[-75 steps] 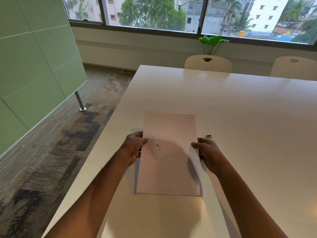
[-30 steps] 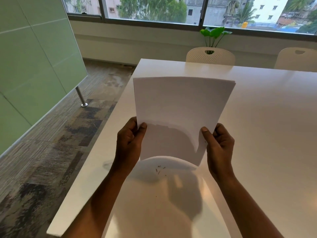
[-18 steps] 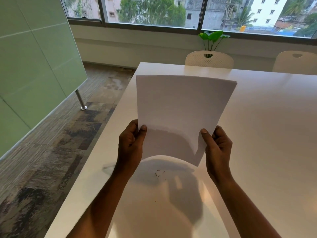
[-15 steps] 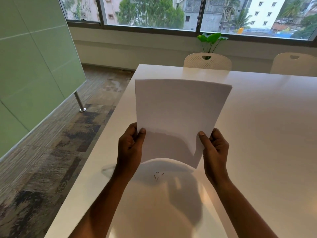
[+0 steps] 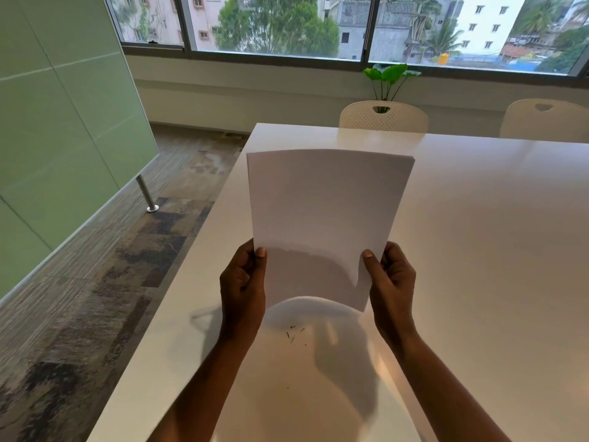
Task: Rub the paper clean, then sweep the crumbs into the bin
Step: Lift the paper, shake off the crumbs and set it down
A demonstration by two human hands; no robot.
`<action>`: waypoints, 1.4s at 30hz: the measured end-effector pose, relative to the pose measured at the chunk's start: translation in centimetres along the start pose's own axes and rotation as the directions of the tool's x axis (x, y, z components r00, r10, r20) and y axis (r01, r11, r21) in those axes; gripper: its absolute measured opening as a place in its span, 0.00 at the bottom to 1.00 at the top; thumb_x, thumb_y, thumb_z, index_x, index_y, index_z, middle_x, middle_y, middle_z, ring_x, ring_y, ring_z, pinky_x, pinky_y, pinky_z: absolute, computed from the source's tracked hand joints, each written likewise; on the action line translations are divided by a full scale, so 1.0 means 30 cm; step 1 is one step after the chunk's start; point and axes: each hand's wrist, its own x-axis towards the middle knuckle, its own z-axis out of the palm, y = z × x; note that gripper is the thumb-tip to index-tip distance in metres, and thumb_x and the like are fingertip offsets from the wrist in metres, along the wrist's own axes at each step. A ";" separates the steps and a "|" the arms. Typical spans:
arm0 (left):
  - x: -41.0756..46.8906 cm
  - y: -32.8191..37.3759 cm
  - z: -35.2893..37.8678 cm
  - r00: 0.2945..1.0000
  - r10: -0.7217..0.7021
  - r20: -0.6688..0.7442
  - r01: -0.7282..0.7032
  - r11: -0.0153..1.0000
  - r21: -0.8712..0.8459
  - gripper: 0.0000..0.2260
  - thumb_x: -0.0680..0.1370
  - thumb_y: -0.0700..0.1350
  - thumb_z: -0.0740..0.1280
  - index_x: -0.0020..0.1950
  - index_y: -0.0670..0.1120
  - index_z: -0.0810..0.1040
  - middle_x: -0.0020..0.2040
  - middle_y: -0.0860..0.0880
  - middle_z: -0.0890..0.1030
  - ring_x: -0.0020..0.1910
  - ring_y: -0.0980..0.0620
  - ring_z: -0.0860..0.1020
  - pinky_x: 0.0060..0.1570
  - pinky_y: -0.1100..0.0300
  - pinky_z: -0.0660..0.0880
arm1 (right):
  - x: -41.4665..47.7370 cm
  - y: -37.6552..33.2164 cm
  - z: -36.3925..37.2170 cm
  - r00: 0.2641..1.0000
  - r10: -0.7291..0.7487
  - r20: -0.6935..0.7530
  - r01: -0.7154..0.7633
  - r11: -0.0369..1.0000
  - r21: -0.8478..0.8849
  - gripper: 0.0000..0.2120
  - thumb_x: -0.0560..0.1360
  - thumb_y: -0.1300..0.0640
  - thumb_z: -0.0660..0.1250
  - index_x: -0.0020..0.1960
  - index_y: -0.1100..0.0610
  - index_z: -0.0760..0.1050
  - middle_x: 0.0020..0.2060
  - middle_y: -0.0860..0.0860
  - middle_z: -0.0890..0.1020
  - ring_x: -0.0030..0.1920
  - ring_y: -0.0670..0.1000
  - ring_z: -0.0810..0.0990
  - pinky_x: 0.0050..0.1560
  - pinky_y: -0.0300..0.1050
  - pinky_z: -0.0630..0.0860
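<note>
Paper (image 5: 328, 218) held upright above the desk (image 5: 494, 250), lifted clear of it. Left hand (image 5: 243, 287) pinches its lower left edge, thumb on the near face; right hand (image 5: 391, 283) pinches the lower right edge likewise. Dark crumbs (image 5: 294, 334) lie scattered on desk just below the paper, between the wrists.

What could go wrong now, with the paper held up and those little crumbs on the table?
1. The crumbs lie loose on the table right under the paper; waving the sheet might blow them apart.
2. No bin shows here, so a careless sweep could push them off the table's edge onto the carpet.
3. The left hand and right hand pinch only the sheet's lower edges, so it may flop or crease.
</note>
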 end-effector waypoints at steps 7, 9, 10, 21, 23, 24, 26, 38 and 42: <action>-0.026 -0.032 0.019 0.996 -0.091 0.024 0.093 0.989 -0.113 0.14 0.84 0.47 0.59 0.62 0.60 0.80 0.59 0.55 0.84 0.62 0.53 0.80 0.60 0.58 0.78 | -0.024 0.047 0.000 0.998 0.059 0.011 -0.059 0.998 0.034 0.09 0.83 0.67 0.58 0.55 0.60 0.76 0.46 0.51 0.83 0.48 0.55 0.82 0.45 0.43 0.81; -0.023 -0.033 0.026 0.993 -0.115 0.037 0.119 0.985 -0.129 0.14 0.84 0.48 0.59 0.61 0.62 0.81 0.58 0.55 0.84 0.61 0.53 0.80 0.59 0.61 0.78 | -0.018 0.053 0.002 0.998 0.059 0.007 -0.059 0.998 0.022 0.09 0.83 0.66 0.56 0.54 0.61 0.76 0.44 0.49 0.83 0.46 0.51 0.82 0.43 0.40 0.80; -0.023 -0.037 0.028 0.991 -0.128 0.049 0.134 0.981 -0.138 0.13 0.83 0.49 0.59 0.61 0.61 0.81 0.58 0.54 0.84 0.61 0.53 0.80 0.58 0.60 0.78 | -0.017 0.057 0.000 0.998 0.059 0.007 -0.059 0.998 0.011 0.09 0.84 0.66 0.56 0.54 0.62 0.75 0.43 0.48 0.82 0.45 0.50 0.82 0.43 0.40 0.80; 0.123 -0.097 0.037 0.998 -0.053 0.022 0.047 0.975 0.218 0.10 0.84 0.44 0.62 0.59 0.44 0.82 0.50 0.50 0.84 0.50 0.53 0.81 0.47 0.73 0.74 | 0.147 0.056 0.021 0.999 0.002 -0.042 -0.018 0.930 -0.367 0.06 0.82 0.60 0.61 0.54 0.53 0.76 0.47 0.50 0.83 0.46 0.51 0.82 0.43 0.46 0.79; 0.170 -0.105 0.053 0.994 -0.106 -0.003 0.103 0.956 0.273 0.11 0.84 0.44 0.63 0.61 0.42 0.82 0.51 0.50 0.83 0.48 0.55 0.80 0.45 0.74 0.72 | 0.205 0.057 0.035 0.998 0.045 -0.042 -0.059 0.893 -0.446 0.08 0.81 0.60 0.61 0.55 0.53 0.77 0.47 0.49 0.83 0.46 0.49 0.81 0.45 0.43 0.77; 0.188 -0.110 0.061 0.990 -0.142 -0.017 0.141 0.950 0.278 0.11 0.84 0.44 0.64 0.62 0.42 0.82 0.51 0.52 0.82 0.47 0.57 0.79 0.45 0.73 0.71 | 0.227 0.064 0.042 0.996 0.077 -0.045 -0.089 0.876 -0.473 0.09 0.80 0.61 0.61 0.55 0.53 0.78 0.46 0.49 0.83 0.45 0.48 0.81 0.43 0.42 0.76; 0.217 -0.128 0.077 0.974 -0.226 -0.033 0.226 0.931 0.287 0.13 0.83 0.44 0.65 0.64 0.41 0.81 0.51 0.53 0.79 0.49 0.56 0.77 0.49 0.67 0.71 | 0.258 0.088 0.056 0.989 0.141 -0.050 -0.147 0.847 -0.511 0.09 0.79 0.62 0.61 0.51 0.52 0.79 0.42 0.47 0.82 0.43 0.46 0.80 0.39 0.39 0.73; 0.276 -0.229 0.118 0.882 -0.469 0.045 0.348 0.713 0.609 0.11 0.81 0.44 0.65 0.42 0.44 0.83 0.42 0.44 0.83 0.44 0.44 0.79 0.44 0.59 0.68 | 0.305 0.242 0.081 0.916 0.385 -0.110 -0.337 0.593 -0.731 0.11 0.75 0.62 0.61 0.48 0.67 0.80 0.47 0.65 0.83 0.50 0.65 0.81 0.45 0.47 0.73; 0.271 -0.208 0.095 0.865 -0.499 0.054 0.342 0.665 0.664 0.16 0.79 0.48 0.67 0.34 0.42 0.77 0.34 0.45 0.79 0.40 0.42 0.78 0.39 0.57 0.68 | 0.310 0.233 0.058 0.899 0.433 -0.072 -0.335 0.570 -0.750 0.11 0.76 0.58 0.64 0.49 0.65 0.80 0.46 0.62 0.84 0.46 0.61 0.81 0.42 0.46 0.74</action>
